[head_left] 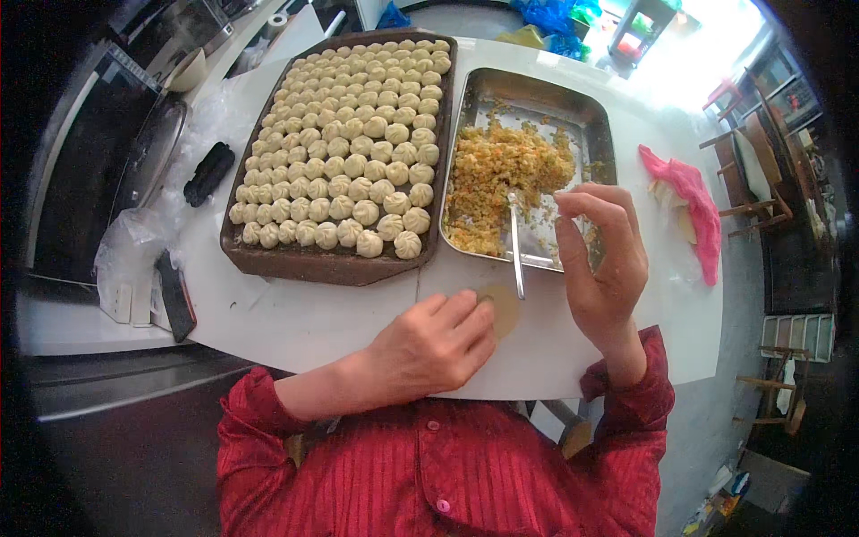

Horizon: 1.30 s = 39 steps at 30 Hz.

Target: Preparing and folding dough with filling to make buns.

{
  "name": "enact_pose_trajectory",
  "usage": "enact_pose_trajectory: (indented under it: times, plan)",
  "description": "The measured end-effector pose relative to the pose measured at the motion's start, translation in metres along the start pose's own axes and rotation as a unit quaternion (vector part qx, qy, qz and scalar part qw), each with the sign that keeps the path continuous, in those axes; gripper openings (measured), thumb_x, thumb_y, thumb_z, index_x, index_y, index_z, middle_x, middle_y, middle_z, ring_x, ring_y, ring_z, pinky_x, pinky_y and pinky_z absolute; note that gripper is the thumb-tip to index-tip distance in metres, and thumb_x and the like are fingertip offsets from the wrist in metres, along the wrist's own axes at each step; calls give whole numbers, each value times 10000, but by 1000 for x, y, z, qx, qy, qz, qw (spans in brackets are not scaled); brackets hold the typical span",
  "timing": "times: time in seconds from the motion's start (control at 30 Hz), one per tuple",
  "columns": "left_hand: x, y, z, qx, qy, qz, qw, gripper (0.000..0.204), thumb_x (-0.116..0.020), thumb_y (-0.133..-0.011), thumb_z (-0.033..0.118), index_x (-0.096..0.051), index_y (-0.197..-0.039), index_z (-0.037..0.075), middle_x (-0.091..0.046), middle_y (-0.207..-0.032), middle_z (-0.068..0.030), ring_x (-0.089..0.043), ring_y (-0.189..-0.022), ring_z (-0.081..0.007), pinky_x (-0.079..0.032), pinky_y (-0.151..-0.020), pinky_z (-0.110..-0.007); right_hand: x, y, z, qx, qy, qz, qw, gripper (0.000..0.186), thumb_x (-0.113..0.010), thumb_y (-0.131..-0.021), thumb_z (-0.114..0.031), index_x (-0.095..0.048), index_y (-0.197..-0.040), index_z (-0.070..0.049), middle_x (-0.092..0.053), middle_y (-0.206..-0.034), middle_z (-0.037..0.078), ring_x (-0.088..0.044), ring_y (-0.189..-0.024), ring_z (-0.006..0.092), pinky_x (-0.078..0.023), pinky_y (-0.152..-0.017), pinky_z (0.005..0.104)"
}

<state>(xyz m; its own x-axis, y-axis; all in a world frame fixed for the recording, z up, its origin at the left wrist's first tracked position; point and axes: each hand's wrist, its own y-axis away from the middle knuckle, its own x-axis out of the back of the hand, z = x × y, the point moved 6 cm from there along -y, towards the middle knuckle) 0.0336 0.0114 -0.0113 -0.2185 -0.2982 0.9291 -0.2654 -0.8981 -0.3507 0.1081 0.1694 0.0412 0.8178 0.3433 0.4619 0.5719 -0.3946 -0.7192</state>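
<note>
My left hand (438, 340) is closed at the table's near side, its curled fingers gripping the edge of a thin, round, pale dough wrapper (506, 310). My right hand (608, 259) hovers by the near right corner of a steel tray (598, 134), thumb and bent fingers apart, with nothing visible between them. Crumbly yellow-orange filling (501, 170) is heaped in that tray. A metal spoon (516, 255) stands in the filling, its handle leaning out over the near rim. To the left, rows of small pleated buns (358, 161) cover a dark brown tray (313, 266).
A pink cloth (689, 192) lies at the table's right side over some pale pieces. Left of the bun tray are a black object (209, 174), clear plastic bags (134, 242) and a dark-bladed tool (175, 300). Wooden chairs (756, 170) stand beyond the right edge.
</note>
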Motion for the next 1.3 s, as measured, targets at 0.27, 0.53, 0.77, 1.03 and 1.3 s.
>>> enact_pose_trajectory:
  times: [0.27,0.53,0.77,1.03,1.3]
  plan:
    - [19,5,-22,131,166,102,972,107,-641,-790,0,-593,-885,-3,-645,-969,-122,-647,-895,-229,-551,-735,-337,0,-2,1,4,-17,2,1000,288,-672,-788,101,-645,-1052,-12,-605,-985,142,-609,-875,273,-503,-757,327]
    - [19,36,-50,403,636,122,647,87,-594,-968,79,-618,-983,-3,-672,-1036,-47,-610,-927,-81,-514,-811,-258,-5,6,-26,92,-52,-52,993,372,-716,-714,62,-644,-1072,-5,-624,-969,159,-627,-833,290,-519,-716,352]
    - [34,20,-46,381,685,109,612,62,-583,-925,67,-612,-887,28,-660,-1044,-84,-589,-915,-114,-484,-826,-290,-17,-5,-30,24,-113,-143,983,402,-771,-726,-56,-647,-1105,-1,-635,-997,142,-619,-914,314,-503,-774,380]
    - [37,-12,-65,361,639,120,669,95,-578,-951,63,-625,-1022,23,-652,-1076,-63,-594,-990,-109,-483,-889,-287,-11,7,-9,-139,-243,-133,951,138,-697,-850,18,-643,-976,14,-633,-972,126,-617,-889,203,-483,-802,285]
    - [29,-40,-60,363,776,104,506,296,-530,-1012,183,-560,-1235,-10,-649,-1184,-116,-630,-1116,-209,-500,-997,-355,13,-2,-6,-81,-85,58,991,156,-688,-816,75,-643,-949,8,-614,-920,108,-598,-851,197,-482,-773,268]
